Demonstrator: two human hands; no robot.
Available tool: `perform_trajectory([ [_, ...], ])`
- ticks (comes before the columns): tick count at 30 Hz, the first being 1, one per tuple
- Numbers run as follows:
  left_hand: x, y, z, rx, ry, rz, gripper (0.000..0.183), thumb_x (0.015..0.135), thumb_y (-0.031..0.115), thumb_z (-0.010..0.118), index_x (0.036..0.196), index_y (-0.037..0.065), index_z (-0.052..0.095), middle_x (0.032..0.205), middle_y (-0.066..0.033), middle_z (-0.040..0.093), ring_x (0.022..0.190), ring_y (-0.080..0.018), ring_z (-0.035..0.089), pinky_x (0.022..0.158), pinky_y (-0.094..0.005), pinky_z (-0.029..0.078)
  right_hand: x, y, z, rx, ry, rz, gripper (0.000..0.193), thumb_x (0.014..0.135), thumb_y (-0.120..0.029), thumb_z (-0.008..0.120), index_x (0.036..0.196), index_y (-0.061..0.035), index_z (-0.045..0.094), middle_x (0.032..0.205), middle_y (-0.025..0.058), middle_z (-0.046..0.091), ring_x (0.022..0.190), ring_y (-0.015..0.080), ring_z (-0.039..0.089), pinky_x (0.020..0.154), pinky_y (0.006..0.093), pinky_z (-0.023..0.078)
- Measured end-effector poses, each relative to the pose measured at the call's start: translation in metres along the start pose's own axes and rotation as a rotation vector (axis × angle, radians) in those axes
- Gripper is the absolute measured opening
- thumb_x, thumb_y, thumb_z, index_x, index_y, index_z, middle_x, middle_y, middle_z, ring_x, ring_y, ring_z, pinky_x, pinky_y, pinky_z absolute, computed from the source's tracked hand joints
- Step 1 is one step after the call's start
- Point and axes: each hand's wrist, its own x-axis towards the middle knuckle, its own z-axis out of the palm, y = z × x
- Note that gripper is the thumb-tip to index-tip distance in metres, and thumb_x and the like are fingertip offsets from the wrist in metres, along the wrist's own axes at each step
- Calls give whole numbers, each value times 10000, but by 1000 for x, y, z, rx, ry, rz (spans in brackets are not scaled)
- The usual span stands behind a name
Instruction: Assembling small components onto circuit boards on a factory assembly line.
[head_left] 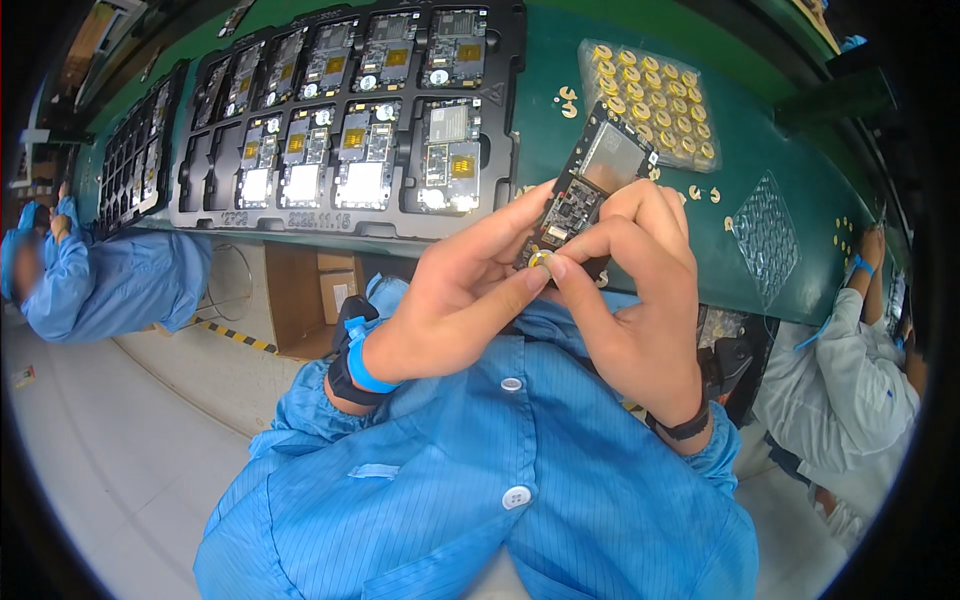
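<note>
In front of my chest, over the near edge of the green table, my left hand [440, 290] grips a dark circuit board [575, 208] near its lower end. The board is tilted, its upper end leaning right and away, with a silver metal shield on that end. My right hand [640, 275] curls over the board's right side. Its thumb and forefinger pinch a small round yellow-and-silver piece [540, 258] at the board's lower corner. My left thumb presses beside the same piece. Fingers hide part of the board and whatever lies under the round piece.
A black compartment tray [400, 222] of circuit boards lies left; another black tray [112, 165] stands farther left. A clear tray of round yellow pieces [672, 92] sits behind my right hand. Right of it lies a clear blister sheet [768, 240], with loose bits around. Co-workers sit at both sides.
</note>
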Motion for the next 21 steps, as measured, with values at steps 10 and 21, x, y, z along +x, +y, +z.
perform_trajectory([
  [10,1,2,4,4,13,-25,680,1019,-166,398,1660,-33,216,1655,-217,362,1534,-286,365,1214,-405,418,2,4,-2,43,-39,20,116,780,-27,792,853,-44,704,909,67,524,910,245,500,827,368,408],
  [21,4,13,9,-120,119,-166,624,1052,-112,388,1652,-30,238,1556,-190,475,1333,-250,579,1017,-374,613,1,4,-1,49,-3,2,119,785,-57,821,864,-56,733,895,52,525,887,228,498,793,349,410],
])
